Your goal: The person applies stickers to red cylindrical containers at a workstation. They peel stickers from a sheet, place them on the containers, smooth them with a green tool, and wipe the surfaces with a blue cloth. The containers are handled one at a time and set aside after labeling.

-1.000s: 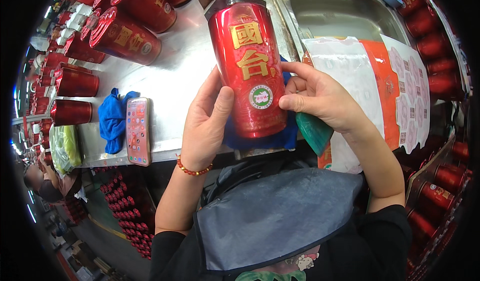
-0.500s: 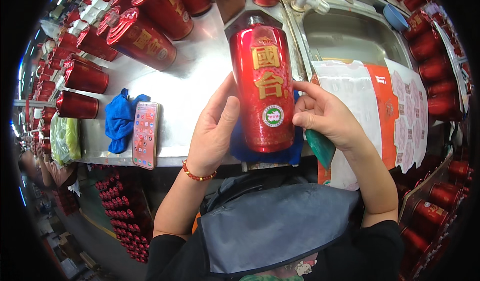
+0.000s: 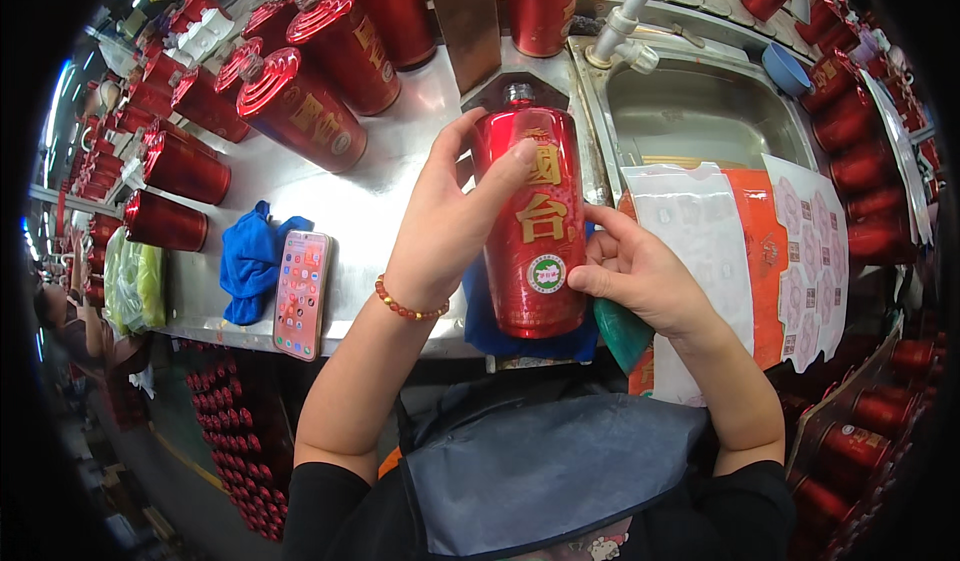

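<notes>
A shiny red bottle (image 3: 530,291) with raised gold characters, a round green-and-white sticker and a bare dark neck lies in front of me, its neck pointing away. My left hand (image 3: 465,196) grips its upper left side, thumb across the top gold character. Lower down on the right, my right hand (image 3: 640,271) holds the bottle's edge with thumb and fingers. Beneath that palm sticks out a flat, pointed green piece (image 3: 622,339), its upper end hidden by the hand. Under the bottle shows a blue cloth (image 3: 480,323).
Left on the metal bench are a phone (image 3: 302,296), a crumpled blue cloth (image 3: 248,266) and several red bottles (image 3: 305,111). Sticker sheets (image 3: 690,251) lie at right before a sink (image 3: 700,111) with a tap (image 3: 620,46). A metal post (image 3: 460,31) stands beyond the bottle.
My left hand has moved up the bottle from its lower left side, and its thumb now lies over the front. My right hand keeps its place at the right edge. The view has shifted slightly.
</notes>
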The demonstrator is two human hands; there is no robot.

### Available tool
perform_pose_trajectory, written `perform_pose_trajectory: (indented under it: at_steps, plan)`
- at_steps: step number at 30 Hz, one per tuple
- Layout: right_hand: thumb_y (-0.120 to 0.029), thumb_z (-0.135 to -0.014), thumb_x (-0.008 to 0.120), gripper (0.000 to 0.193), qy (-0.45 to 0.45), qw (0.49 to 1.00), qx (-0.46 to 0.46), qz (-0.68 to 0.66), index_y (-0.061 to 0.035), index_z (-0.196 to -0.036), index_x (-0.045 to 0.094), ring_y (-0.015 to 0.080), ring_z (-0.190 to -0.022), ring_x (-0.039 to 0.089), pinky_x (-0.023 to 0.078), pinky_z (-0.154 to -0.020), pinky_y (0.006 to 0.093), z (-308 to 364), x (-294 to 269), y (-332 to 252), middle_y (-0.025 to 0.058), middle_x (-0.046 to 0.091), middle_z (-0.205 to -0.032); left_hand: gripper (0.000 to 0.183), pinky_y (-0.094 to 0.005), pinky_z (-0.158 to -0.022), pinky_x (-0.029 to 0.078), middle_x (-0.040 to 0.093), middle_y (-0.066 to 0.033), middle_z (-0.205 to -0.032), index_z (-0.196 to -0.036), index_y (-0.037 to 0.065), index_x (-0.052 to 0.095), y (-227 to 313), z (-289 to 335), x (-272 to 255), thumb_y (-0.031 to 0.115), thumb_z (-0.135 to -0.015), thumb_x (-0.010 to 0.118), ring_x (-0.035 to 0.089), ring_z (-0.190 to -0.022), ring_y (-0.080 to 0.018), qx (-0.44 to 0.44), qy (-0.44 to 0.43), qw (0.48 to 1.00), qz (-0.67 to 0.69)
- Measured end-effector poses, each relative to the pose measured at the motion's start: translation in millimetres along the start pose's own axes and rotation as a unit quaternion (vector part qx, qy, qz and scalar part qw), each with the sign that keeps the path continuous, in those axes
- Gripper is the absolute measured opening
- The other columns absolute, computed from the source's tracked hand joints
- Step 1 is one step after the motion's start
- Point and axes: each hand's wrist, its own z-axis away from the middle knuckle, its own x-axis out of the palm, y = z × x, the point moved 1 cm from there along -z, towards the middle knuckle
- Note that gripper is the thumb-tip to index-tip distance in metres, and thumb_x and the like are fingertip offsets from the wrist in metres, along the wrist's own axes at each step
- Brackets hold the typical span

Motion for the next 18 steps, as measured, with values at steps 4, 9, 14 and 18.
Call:
perform_pose_trajectory:
  at_steps: [4,9,14,18]
  plan:
    - [-0.022,-0.088,0.083,0.080,0.003,1.000,-0.001,0.002,0.0044,-0.150,0.040,0.0057,-0.076,0.057,0.044,-0.067,0.0207,-0.7,2.5,0.0,-0.0009,0.060,-0.082,0.075,-0.0303,-0.098,0.051,0.061,-0.0166,-0.129,-0.145,-0.008,0.038,4.5,-2.8,3.6,0.029,-0.093,0.077,0.061,-0.116,-0.0179,-0.010,-0.006,1.000,-0.005]
    - [-0.024,-0.088,0.083,0.079,0.001,1.000,-0.005,0.010,0.0044,-0.149,0.041,0.0059,-0.075,0.057,0.044,-0.067,0.0207,-1.1,1.7,0.2,-0.0009,0.060,-0.081,0.073,-0.0298,-0.097,0.052,0.062,-0.0150,-0.127,-0.144,-0.007,0.040,3.8,-5.7,3.8,0.029,-0.093,0.078,0.062,-0.114,-0.0163,-0.004,-0.004,1.000,-0.019]
    - [-0.025,-0.089,0.083,0.078,-0.006,1.000,-0.011,0.007,0.0046,-0.149,0.042,0.0058,-0.075,0.058,0.044,-0.067,0.0206,-0.4,1.5,-0.3,-0.0011,0.060,-0.080,0.072,-0.0301,-0.100,0.050,0.060,-0.0151,-0.131,-0.145,-0.007,0.039,1.3,-4.5,1.6,0.030,-0.096,0.075,0.060,-0.117,-0.0166,-0.007,-0.012,1.000,0.006]
    - [-0.028,-0.092,0.079,0.073,-0.006,1.000,-0.017,0.007,0.0048,-0.148,0.044,0.0057,-0.077,0.058,0.046,-0.070,0.0212,-1.2,-4.9,-3.3,-0.0007,0.063,-0.083,0.070,-0.0321,-0.106,0.046,0.056,-0.0142,-0.137,-0.150,-0.006,0.036,-5.9,0.7,-8.1,0.032,-0.100,0.069,0.057,-0.124,-0.0168,-0.023,-0.014,0.999,0.048]
